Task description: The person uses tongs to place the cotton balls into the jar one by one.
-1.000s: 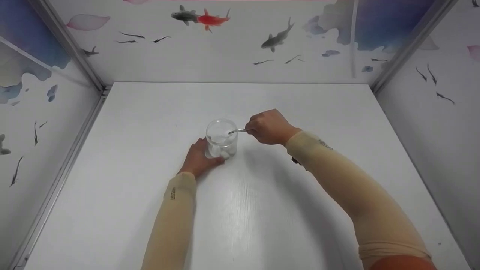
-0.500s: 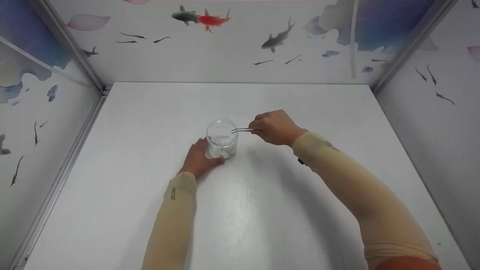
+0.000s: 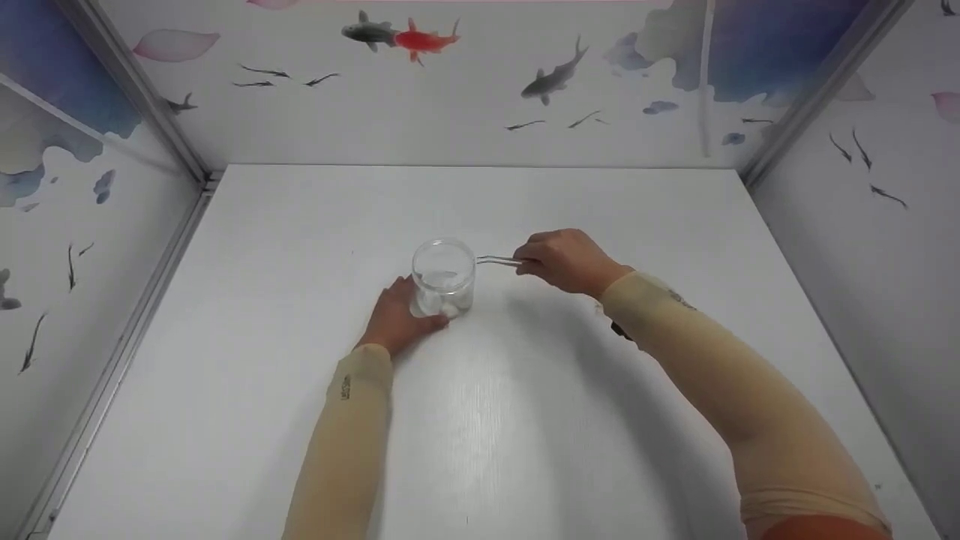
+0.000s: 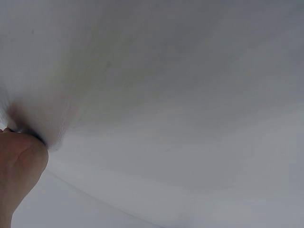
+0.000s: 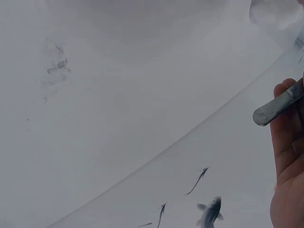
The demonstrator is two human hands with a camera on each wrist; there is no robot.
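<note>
Moved: the right hand (image 3: 568,261) has pulled back to the right, and the tweezers (image 3: 498,260) have come out of the jar; a second ago their tips were inside it.
Jar: a small round jar (image 3: 443,276) of clear glass, with no lid, standing upright near the middle of the white table (image 3: 300,240).
Inside the jar: some white lumps (image 3: 448,304) lie at the bottom; I cannot tell what they are.
Tweezers: thin, shiny metal, lying almost flat in the air, with the tips pointing left and stopping just beside the right side of the jar's rim. I cannot see anything between the tips.
Right hand: its fingers are curled and pinch the tweezers. In the right wrist view the blunt back end of the tweezers (image 5: 278,105) sticks out past the fingers (image 5: 285,142), and a blurry bit of the jar (image 5: 278,16) shows in the top corner.
Left hand: the left hand (image 3: 395,319) sits on the table at the near left side of the jar, with its fingers wrapped round the bottom part to hold it. The left wrist view shows only a bit of the hand (image 4: 19,166) and blurry white.
Sleeves: both arms wear long tan sleeves (image 3: 720,397).
Walls: white walls with painted fish (image 3: 409,35) stand round the table.
</note>
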